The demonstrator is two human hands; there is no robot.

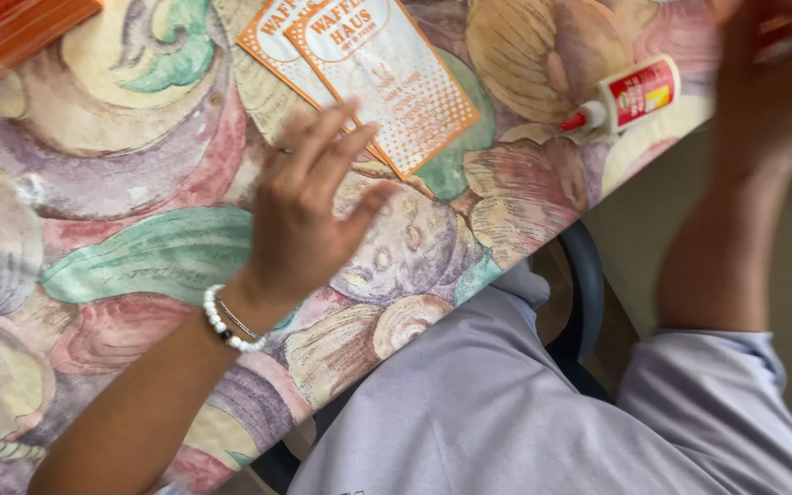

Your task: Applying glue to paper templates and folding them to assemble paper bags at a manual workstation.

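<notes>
Left hand (309,215) hovers over the desk (121,238), fingers spread, grip released, nearest the two orange-and-white cards (387,82) lying overlapped just beyond. Farther right, a glue bottle (630,96) lies on its side near the edge. Right hand (772,82) raised, blurred; grip cannot be told.

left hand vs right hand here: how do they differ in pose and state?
The left hand is sharp, open with fingers spread, over the orange-and-white paper sleeves; the right hand is motion-blurred, raised at the table edge beyond the glue bottle, and whether it holds anything cannot be told. The left wrist wears a bead bracelet; the right wrist shows none. Both forearms are bare.
</notes>
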